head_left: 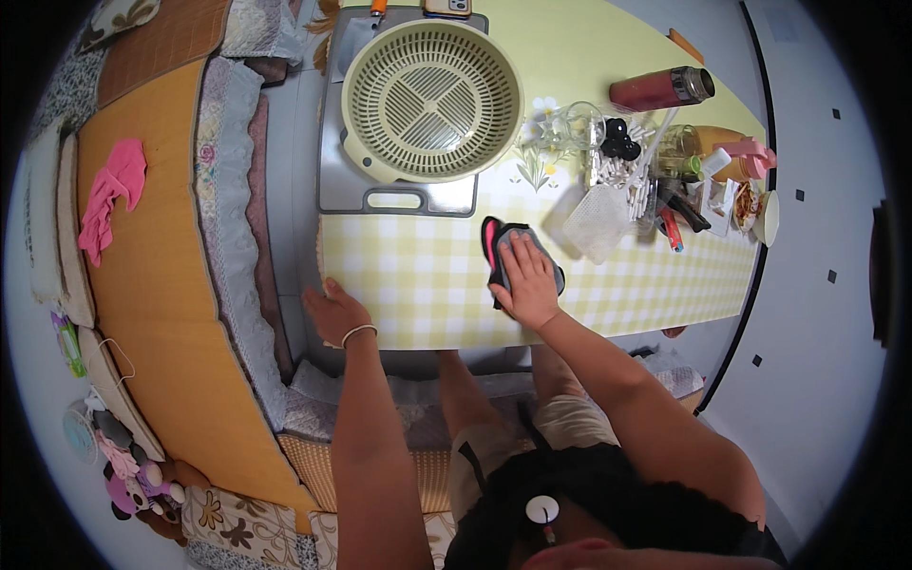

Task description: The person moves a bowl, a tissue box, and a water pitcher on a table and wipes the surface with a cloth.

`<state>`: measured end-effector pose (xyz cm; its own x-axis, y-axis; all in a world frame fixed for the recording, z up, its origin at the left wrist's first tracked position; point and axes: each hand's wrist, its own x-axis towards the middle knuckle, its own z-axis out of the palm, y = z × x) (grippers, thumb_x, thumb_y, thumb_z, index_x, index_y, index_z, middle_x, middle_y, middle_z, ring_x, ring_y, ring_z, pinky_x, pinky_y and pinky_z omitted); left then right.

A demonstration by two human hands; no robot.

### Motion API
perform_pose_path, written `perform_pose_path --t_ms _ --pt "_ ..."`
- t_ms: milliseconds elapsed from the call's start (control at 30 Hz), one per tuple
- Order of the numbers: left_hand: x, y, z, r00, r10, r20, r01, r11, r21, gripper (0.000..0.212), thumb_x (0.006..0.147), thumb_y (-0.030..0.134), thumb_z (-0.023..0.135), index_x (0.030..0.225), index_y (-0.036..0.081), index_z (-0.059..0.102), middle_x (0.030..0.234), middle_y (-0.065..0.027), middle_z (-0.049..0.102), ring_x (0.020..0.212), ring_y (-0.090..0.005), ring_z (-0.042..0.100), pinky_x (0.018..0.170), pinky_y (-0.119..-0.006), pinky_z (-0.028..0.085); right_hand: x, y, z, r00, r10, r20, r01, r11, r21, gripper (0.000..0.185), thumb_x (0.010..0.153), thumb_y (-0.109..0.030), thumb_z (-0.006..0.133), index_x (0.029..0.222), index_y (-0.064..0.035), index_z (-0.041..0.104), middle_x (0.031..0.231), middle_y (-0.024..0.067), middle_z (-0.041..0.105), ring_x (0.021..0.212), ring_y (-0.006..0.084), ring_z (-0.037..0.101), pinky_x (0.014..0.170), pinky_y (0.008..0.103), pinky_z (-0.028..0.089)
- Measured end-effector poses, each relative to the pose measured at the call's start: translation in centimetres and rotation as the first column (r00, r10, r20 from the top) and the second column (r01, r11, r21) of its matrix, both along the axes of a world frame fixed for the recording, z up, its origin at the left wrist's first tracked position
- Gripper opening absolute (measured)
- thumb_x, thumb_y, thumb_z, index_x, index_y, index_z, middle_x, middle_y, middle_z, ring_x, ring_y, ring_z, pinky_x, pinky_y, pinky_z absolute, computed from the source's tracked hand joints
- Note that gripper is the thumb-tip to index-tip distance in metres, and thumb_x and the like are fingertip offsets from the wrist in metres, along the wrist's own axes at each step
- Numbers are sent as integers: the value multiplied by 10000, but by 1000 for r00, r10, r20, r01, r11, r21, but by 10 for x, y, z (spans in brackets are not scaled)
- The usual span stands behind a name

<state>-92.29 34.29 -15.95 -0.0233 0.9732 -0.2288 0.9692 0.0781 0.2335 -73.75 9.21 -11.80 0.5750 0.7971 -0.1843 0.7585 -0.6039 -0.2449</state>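
My right hand (pixel 531 281) lies flat, fingers spread, on a folded grey and black cloth (pixel 511 246) with a pink part, pressing it against the checked tablecloth (pixel 427 278). At the table's near left corner is my left hand (pixel 337 313), its fingers apart at the edge and nothing seen in it. Beyond both hands, a pale green plastic colander (pixel 431 103) rests on a grey-rimmed cutting board (pixel 342 192). The palm side of my right hand is hidden.
A fly swatter (pixel 597 222) lies over a clear box of white sticks (pixel 620 171). Around it are a glass jar (pixel 677 142), a dark red flask (pixel 655 89) on its side and a small bowl (pixel 767 217). A phone (pixel 447 7) lies at the far edge. Left stands a covered sofa (pixel 157 285).
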Motion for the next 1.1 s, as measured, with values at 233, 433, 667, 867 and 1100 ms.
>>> perform_pose_path --t_ms 233,433,667,867,1100 --pt "8 1 9 999 -33 32 35 998 -53 714 996 555 329 1336 -53 486 1364 -249 515 1207 -425 530 991 -502 442 65 78 -16 952 -290 99 277 953 121 727 887 -397 600 1464 -24 361 1556 198 289 1444 335 266 1157 453 209" --pt "-4 5 -2 999 -18 35 19 999 -27 715 1000 545 316 1342 -58 492 1367 -245 517 1216 -417 526 1011 -489 428 40 45 -16 970 -240 29 238 969 66 790 877 -423 606 1485 -11 314 1566 213 255 1456 365 226 1155 493 197" --pt "14 -3 15 999 10 33 -9 998 -56 669 1011 505 333 1332 -58 499 1358 -250 521 1229 -411 516 1018 -484 422 66 65 -17 909 -409 78 405 912 62 806 888 -438 597 1485 14 298 1561 243 234 1459 380 196 1162 484 163" --pt "5 2 6 999 -33 41 35 999 -30 669 1014 497 334 1330 -71 493 1355 -263 514 1225 -419 512 1024 -480 421 73 75 -25 848 -526 62 524 850 51 809 909 -456 568 1485 33 278 1571 249 199 1468 386 160 1160 493 159" --pt "4 1 5 999 -29 20 30 999 -29 668 1013 512 328 1334 -48 503 1347 -251 523 1221 -411 519 1006 -492 439 108 89 -34 753 -639 157 629 769 110 797 921 -469 531 1472 53 289 1558 291 195 1459 409 171 1149 506 181"
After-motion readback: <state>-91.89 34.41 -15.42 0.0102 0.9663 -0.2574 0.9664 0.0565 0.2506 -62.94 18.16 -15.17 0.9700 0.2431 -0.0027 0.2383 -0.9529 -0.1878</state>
